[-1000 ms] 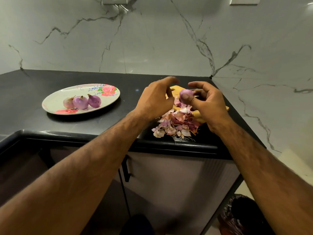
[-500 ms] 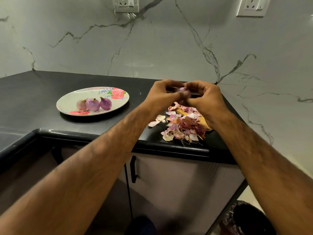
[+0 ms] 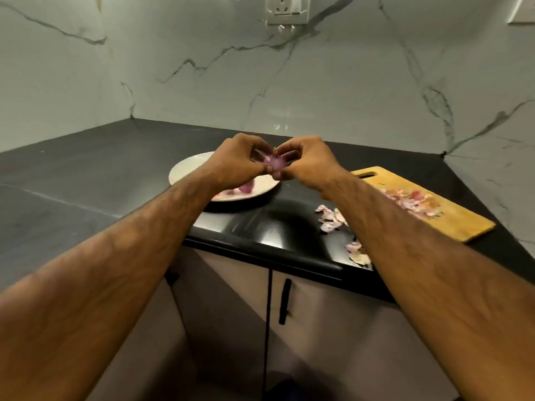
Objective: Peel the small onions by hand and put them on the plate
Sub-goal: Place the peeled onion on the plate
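We pinch the small onion between the fingers of both hands, right above the plate just below them.

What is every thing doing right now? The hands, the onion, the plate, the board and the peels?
Left hand: pinching the onion.
Right hand: pinching it too.
Onion: held above the plate.
Plate: on the counter, partly hidden.
Cutting board: flat, peels on it.
Loose peels: scattered on the counter.
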